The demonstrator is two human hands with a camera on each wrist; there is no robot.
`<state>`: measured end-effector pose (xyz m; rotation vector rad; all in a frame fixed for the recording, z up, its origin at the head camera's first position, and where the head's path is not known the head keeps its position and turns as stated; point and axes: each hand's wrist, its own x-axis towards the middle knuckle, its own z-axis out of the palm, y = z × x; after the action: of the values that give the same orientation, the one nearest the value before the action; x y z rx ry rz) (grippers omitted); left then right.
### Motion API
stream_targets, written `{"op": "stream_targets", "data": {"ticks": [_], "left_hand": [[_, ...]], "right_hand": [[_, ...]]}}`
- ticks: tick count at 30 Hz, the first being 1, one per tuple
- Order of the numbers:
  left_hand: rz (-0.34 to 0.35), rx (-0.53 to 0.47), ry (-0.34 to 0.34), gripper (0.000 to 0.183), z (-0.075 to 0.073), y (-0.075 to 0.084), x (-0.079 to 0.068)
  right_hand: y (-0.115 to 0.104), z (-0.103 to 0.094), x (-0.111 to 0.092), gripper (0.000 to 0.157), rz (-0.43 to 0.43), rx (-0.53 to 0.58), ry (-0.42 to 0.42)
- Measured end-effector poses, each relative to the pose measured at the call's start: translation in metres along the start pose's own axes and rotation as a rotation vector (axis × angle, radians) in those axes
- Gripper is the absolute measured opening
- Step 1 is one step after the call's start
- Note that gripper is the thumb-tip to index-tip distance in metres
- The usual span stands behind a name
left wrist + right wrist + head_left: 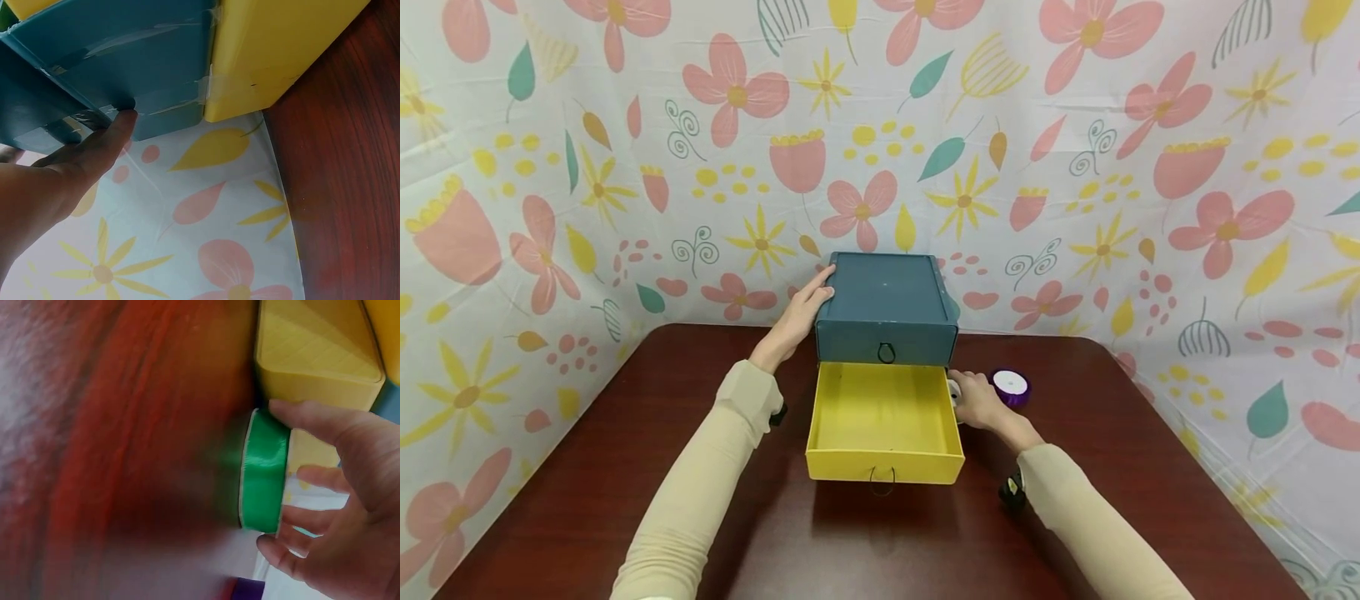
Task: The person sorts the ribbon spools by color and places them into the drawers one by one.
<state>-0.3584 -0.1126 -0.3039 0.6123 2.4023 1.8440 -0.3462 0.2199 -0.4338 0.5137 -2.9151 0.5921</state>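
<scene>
A teal box (886, 287) with a small dark loop on its front stands at the back of the table. Below that front, a yellow drawer (883, 467) is pulled out, with nothing seen inside. My left hand (797, 321) rests on the box's left side, fingers extended; in the left wrist view a fingertip touches the teal wall (150, 56). At the drawer's right side, my right hand (977, 402) holds a green ribbon spool (265, 472) between thumb and fingers. The spool stands on its edge, mostly covered by the hand in the head view.
A purple ribbon spool (1011, 386) lies flat on the dark red-brown table (737, 533), just right of my right hand. Behind the table hangs a flower-printed cloth (1000, 108). A thin loop handle (882, 482) hangs from the drawer's front.
</scene>
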Motion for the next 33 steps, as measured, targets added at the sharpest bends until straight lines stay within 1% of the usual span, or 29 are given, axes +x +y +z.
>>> {"op": "stream_targets", "data": {"ticks": [5, 7, 10, 15, 23, 33], "left_hand": [[0.011, 0.014, 0.010, 0.055, 0.000, -0.016, 0.009], [0.017, 0.022, 0.020, 0.054, 0.000, -0.022, 0.012], [0.020, 0.018, 0.032, 0.054, 0.001, -0.025, 0.013], [0.022, 0.007, 0.034, 0.054, 0.001, -0.026, 0.013], [0.025, 0.029, 0.037, 0.054, 0.000, -0.024, 0.013], [0.019, 0.021, 0.045, 0.054, -0.001, -0.023, 0.013]], "right_hand": [[0.000, 0.003, -0.004, 0.066, 0.011, 0.020, -0.017], [0.000, 0.003, -0.007, 0.066, 0.001, 0.028, -0.014], [0.002, 0.003, -0.010, 0.066, -0.026, 0.033, 0.000], [0.002, -0.001, -0.019, 0.064, -0.069, 0.040, 0.018], [-0.004, -0.014, -0.036, 0.063, -0.126, 0.049, 0.068], [-0.017, -0.037, -0.055, 0.065, -0.073, 0.040, 0.064]]}}
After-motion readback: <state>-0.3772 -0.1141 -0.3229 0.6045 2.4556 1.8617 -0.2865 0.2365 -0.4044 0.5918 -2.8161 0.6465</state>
